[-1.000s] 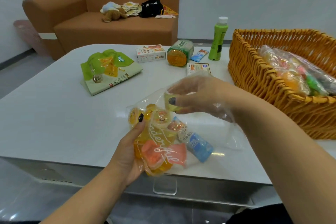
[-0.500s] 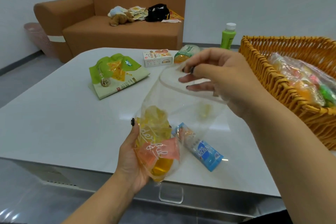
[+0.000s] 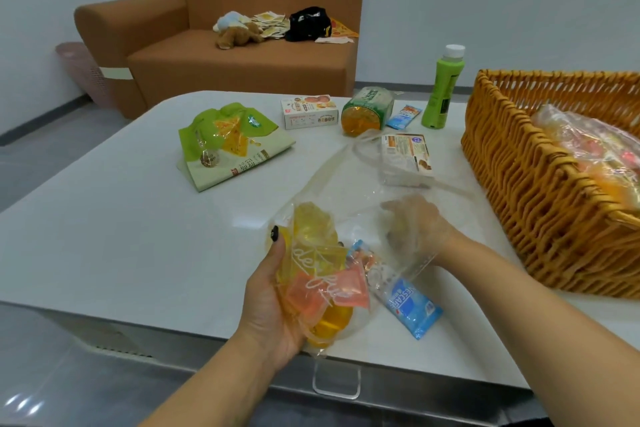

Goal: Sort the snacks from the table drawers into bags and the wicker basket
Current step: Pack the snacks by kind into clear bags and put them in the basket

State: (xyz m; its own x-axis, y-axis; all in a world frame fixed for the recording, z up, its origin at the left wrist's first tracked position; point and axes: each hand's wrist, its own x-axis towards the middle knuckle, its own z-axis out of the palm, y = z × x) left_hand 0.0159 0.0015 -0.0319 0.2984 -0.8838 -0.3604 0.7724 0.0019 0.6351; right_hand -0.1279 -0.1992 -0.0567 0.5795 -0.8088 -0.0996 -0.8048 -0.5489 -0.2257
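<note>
A clear plastic bag point(image 3: 349, 191) lies over the near part of the white table point(image 3: 121, 236). My left hand point(image 3: 270, 305) grips its bottom end, bunched round yellow and orange jelly snacks point(image 3: 318, 274). A blue coffee sachet point(image 3: 410, 305) lies in the bag beside them. My right hand point(image 3: 415, 229) is inside the bag, seen through the plastic, with something faintly yellow under its fingers; I cannot make out a grip. The wicker basket point(image 3: 519, 184) stands at the right with a filled snack bag point(image 3: 588, 149) in it.
Farther back on the table are a green and yellow packet point(image 3: 228, 146), a small white box point(image 3: 310, 113), a round green pack point(image 3: 367, 111), a blue sachet point(image 3: 403, 116), a green bottle point(image 3: 441, 90) and a biscuit box point(image 3: 407, 152). A clear drawer handle point(image 3: 336, 381) sits below the front edge.
My right hand has gone from the bag's raised mouth down into the bag, and the mouth has dropped toward the table. My left hand keeps its hold on the bottom.
</note>
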